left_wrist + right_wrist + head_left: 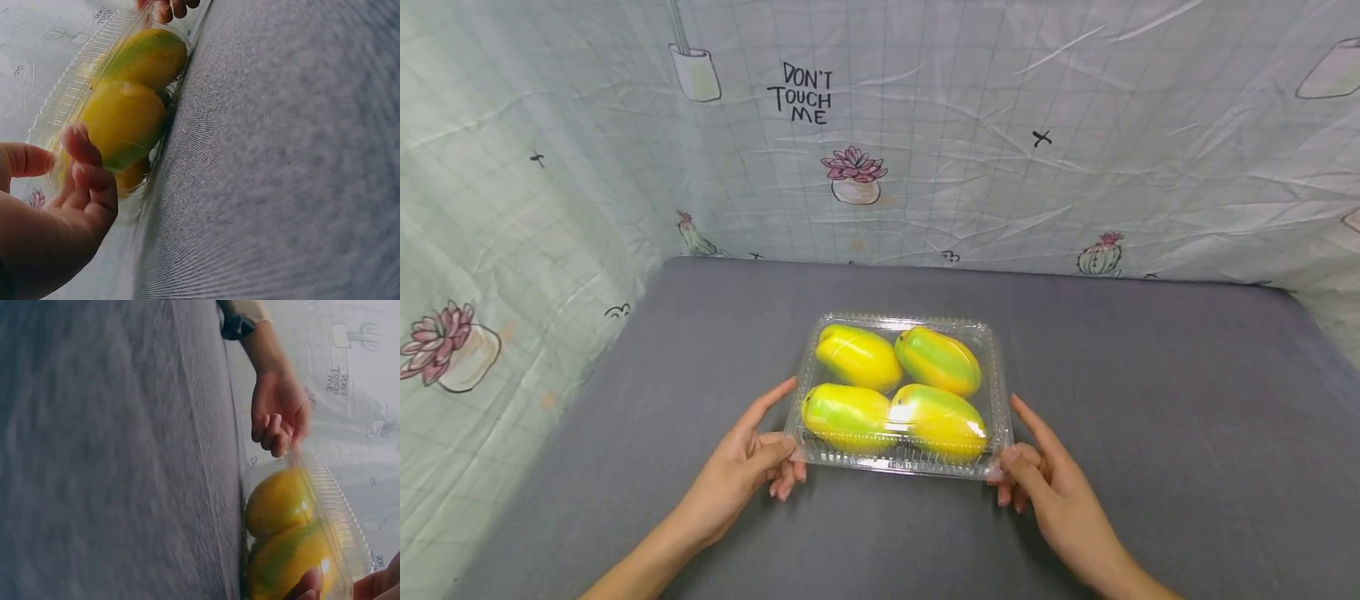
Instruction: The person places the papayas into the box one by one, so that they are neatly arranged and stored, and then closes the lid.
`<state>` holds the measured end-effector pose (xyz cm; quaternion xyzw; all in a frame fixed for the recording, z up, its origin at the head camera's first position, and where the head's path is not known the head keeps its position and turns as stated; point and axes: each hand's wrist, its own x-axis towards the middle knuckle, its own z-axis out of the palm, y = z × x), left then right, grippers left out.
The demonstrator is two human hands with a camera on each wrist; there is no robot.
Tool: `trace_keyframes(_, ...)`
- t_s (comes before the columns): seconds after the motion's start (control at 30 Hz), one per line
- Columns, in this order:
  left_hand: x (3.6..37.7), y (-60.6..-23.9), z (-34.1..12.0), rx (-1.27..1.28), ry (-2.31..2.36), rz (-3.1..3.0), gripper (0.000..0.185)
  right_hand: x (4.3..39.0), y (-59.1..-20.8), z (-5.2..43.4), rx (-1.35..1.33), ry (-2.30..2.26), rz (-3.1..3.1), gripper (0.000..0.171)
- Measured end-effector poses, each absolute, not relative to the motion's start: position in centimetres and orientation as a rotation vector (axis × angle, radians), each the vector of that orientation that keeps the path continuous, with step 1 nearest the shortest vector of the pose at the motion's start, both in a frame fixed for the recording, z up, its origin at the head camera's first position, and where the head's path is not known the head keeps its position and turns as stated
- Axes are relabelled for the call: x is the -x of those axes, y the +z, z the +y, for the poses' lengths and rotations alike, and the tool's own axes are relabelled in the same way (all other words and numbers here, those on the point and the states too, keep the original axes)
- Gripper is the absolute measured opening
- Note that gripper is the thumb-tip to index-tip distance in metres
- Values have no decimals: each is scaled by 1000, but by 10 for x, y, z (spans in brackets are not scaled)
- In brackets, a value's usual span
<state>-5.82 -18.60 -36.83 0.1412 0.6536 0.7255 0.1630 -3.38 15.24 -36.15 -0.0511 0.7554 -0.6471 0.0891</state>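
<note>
The clear plastic box [898, 396] sits at the centre of the grey table [1150, 400], lid closed over four yellow-green fruits [859, 357]. The left hand [741, 467] pinches its 8 o'clock corner; the right hand [1048, 483] apparently pinches the 4 o'clock corner.

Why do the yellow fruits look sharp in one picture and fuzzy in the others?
Head view: sharp and evenly lit, with white glare on the clear plastic clamshell box and the four yellow-green fruits; the wall curves from lens distortion. Left wrist view: the left hand and fruits are soft, and the grey tabletop is smeared. Right wrist view: dimmer and blurry, the right hand barely in frame.
</note>
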Motion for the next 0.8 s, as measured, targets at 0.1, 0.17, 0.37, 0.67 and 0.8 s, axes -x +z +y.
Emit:
trace_keyframes(0.1, 60, -365, -185, -400, 2014, 1963, 60, 36, -357, 157, 174, -1852, 2331, 52)
trace_keyframes(0.17, 61, -361, -186, -408, 1969, 2033, 62, 38, -354, 161, 200, -1789, 2394, 51)
trace_keyframes(0.37, 62, -336, -201, -386, 1708, 2345, 63, 43, -340, 180, 320, -1398, 2742, 53)
trace_keyframes(0.67, 62, -307, -216, -781, 858, 2970, 86, 54, -307, 223, 483, -1017, 3013, 68)
trace_keyframes(0.8, 73, -292, -222, -983, 740, 3077, 94, 56, -295, 233, 663, -970, 3011, 75)
